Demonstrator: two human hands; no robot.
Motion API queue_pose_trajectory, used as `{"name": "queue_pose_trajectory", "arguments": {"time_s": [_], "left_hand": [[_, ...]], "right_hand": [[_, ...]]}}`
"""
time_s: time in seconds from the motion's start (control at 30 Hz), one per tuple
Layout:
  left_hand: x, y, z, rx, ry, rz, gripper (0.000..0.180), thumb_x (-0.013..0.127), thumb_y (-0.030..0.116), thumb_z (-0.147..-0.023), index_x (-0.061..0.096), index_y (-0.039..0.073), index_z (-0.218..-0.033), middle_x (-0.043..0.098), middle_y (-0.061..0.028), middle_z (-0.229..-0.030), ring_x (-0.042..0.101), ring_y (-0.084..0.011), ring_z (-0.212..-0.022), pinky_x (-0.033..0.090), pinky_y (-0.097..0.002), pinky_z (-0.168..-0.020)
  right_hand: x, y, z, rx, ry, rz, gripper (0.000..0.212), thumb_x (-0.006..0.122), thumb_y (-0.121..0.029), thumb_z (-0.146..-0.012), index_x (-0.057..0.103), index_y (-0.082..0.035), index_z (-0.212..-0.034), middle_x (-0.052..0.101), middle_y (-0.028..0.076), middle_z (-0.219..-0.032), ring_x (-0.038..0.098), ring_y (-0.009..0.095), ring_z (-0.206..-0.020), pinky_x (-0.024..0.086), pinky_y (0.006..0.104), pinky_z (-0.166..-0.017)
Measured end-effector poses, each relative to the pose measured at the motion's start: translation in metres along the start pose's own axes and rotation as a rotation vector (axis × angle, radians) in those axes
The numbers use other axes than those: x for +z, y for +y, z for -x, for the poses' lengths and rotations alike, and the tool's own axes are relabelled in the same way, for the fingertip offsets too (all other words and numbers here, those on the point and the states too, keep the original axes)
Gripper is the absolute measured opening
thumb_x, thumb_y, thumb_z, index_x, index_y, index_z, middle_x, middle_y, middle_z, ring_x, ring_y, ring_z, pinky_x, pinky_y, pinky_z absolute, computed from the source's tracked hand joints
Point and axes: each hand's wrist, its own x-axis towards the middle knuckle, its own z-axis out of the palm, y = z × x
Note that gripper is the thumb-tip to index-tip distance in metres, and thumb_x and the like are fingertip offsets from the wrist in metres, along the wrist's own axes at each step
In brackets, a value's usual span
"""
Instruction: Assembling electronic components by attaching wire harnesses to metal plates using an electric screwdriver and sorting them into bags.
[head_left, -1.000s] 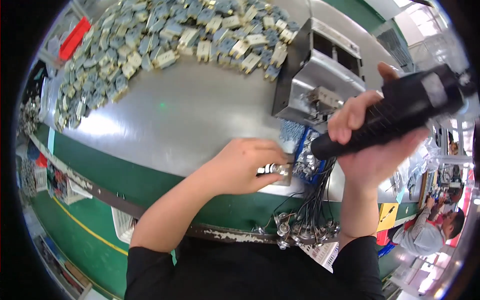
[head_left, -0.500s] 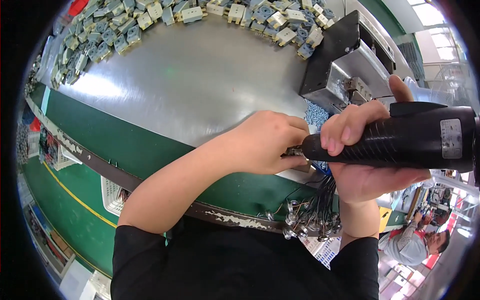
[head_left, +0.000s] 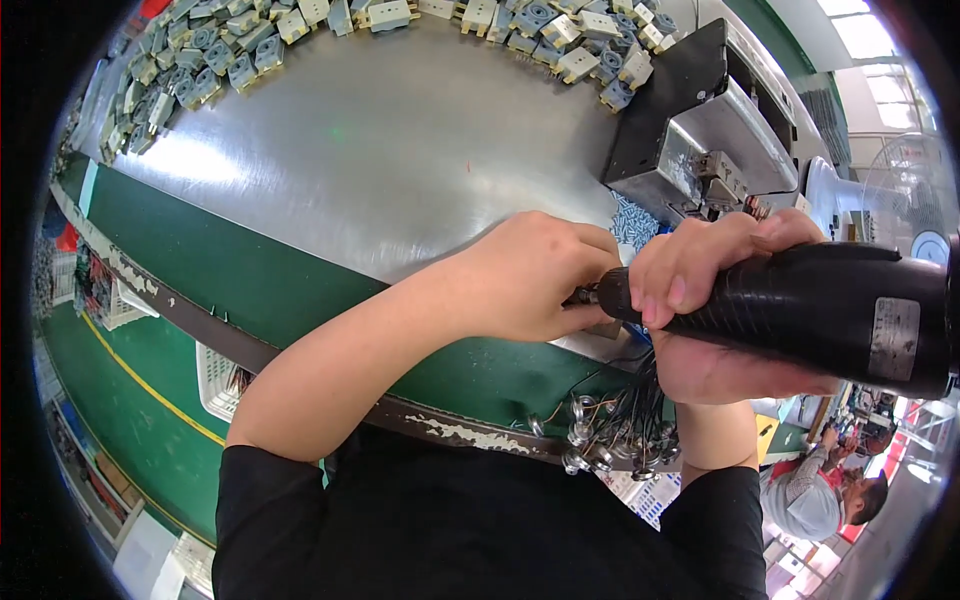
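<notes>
In the head view, below-left of the metal box [head_left: 728, 130], the left hand [head_left: 545, 275] pinches a mostly hidden metal part [head_left: 578, 297]; below the box, the right hand [head_left: 700, 262] grips a black power driver [head_left: 800, 310], nose at that pinch. Fastening seems in hand; the next move calls for steady alignment.

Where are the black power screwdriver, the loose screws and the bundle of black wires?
Black power screwdriver [head_left: 800, 312]: head view, on its barrel.
Loose screws [head_left: 634, 219]: head view, middle of the heap.
Black wires [head_left: 639, 396]: head view, mid-bundle.
</notes>
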Motion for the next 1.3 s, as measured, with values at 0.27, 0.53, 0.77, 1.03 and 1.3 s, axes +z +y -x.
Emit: {"name": "queue_pose_trajectory", "arguments": {"time_s": [0.27,0.53,0.77,1.03,1.3], "left_hand": [[0.001,0.002,0.001,0.020,0.018,0.028,0.026,0.081,0.019,-0.077,0.074,0.006,-0.098,0.072,-0.0082,-0.098,0.072,-0.0325,-0.086,0.059,-0.0423,-0.077],[-0.001,-0.002,0.000,0.015,-0.005,0.039,0.028,0.084,0.023,-0.080,0.075,0.007,-0.100,0.073,-0.0075,-0.098,0.073,-0.0311,-0.088,0.059,-0.0425,-0.079],[-0.001,0.006,0.003,0.130,0.100,-0.027,0.037,0.083,0.022,-0.082,0.074,0.007,-0.115,0.071,-0.0132,-0.115,0.070,-0.0347,-0.107,0.058,-0.0440,-0.088],[0.010,0.015,0.010,0.437,0.194,-0.205,0.032,0.089,0.016,-0.078,0.073,0.007,-0.104,0.074,-0.0094,-0.108,0.073,-0.0301,-0.102,0.061,-0.0441,-0.095],[0.009,0.032,0.013,0.297,0.176,-0.219,0.027,0.092,0.016,-0.076,0.075,0.008,-0.096,0.077,-0.0031,-0.101,0.076,-0.0242,-0.102,0.061,-0.0461,-0.100]], "right_hand": [[0.001,-0.005,0.003,-0.019,-0.031,-0.038,0.113,0.053,-0.093,-0.084,0.031,-0.010,-0.157,0.055,0.007,-0.074,0.054,0.020,-0.055,0.049,0.0368,-0.054],[0.004,-0.012,-0.004,-0.088,-0.068,-0.069,0.114,0.056,-0.090,-0.086,0.028,-0.010,-0.162,0.055,0.007,-0.071,0.054,0.021,-0.053,0.049,0.0376,-0.051],[-0.018,-0.031,-0.023,-0.021,0.122,0.166,0.114,0.054,-0.086,-0.090,0.021,-0.006,-0.164,0.058,0.010,-0.090,0.060,0.023,-0.073,0.052,0.0387,-0.070],[-0.027,-0.034,-0.004,0.018,0.001,0.569,0.094,0.048,-0.057,-0.110,-0.002,-0.004,-0.169,0.062,0.022,-0.139,0.063,0.027,-0.126,0.046,0.0440,-0.111],[-0.079,-0.027,0.050,-0.203,0.318,0.474,0.056,0.054,-0.015,-0.103,0.038,-0.001,-0.155,0.068,0.016,-0.123,0.065,0.026,-0.108,0.051,0.0401,-0.093]]}}
